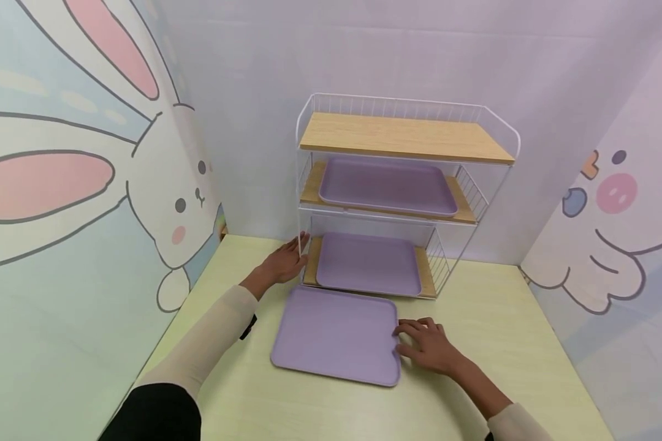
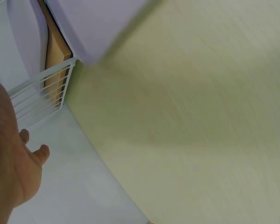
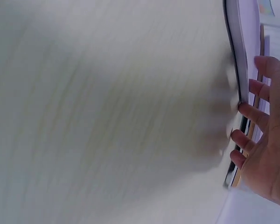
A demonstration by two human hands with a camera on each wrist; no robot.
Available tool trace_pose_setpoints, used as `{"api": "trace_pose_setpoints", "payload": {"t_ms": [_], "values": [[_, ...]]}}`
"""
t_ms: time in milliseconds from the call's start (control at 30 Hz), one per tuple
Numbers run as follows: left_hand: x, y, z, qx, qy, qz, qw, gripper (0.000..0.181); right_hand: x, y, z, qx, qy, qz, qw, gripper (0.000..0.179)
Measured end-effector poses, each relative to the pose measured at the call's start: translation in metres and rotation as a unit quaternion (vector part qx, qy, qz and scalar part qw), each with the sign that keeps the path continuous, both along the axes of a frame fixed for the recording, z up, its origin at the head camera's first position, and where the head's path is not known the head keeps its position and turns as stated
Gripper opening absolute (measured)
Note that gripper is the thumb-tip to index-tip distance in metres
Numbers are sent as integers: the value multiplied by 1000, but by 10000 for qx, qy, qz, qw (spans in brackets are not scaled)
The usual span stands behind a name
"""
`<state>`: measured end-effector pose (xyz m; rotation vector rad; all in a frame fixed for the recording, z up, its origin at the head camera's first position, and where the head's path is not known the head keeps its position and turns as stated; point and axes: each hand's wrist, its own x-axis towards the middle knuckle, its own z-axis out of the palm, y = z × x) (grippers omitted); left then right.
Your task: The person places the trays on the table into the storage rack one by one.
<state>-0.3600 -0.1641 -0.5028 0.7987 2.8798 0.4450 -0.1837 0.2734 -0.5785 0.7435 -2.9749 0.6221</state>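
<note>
Touching the right edge of a purple tray (image 1: 336,334), the right hand (image 1: 430,348) has its fingers spread and loosely bent, not closed round the rim. The tray lies on the table (image 1: 491,324) just in front of a three-tier rack (image 1: 403,136). Beside the rack's left side, the left hand (image 1: 284,262) extends its fingers, gripping nothing. Two more purple trays (image 1: 368,262) occupy the lower and middle tiers.

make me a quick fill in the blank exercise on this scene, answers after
1. Counting the front tray, ____ purple trays are in view.
2. Of the three wooden shelves in the wire rack, only the ____ one holds no tray.
3. The right hand touches the front tray's ____ edge.
4. The left hand is at the wire rack's ____ side.

Missing words: three; top; right; left
</note>
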Motion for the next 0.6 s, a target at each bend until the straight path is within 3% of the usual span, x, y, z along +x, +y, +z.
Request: {"api": "trace_pose_setpoints", "payload": {"t_ms": [200,333,467,500,600], "values": [[0,-1,0,-45,-29,-32,10000,70,6,22,-4,-286,347,-262,9986,28],[0,-1,-1,-70,-46,-20,10000,70,11,18,-19,-840,706,-546,9925,48],[0,-1,-1,-37,-40,-25,10000,69,14,4,-36,-1076,568,-1099,9865,75],[0,-1,-1,-31,-32,-24,10000,69,17,-1,-34,-1059,405,-1281,9853,79],[0,0,-1,-16,-22,-11,10000,69,17,-11,-43,-1031,391,-1566,9815,84]]}}
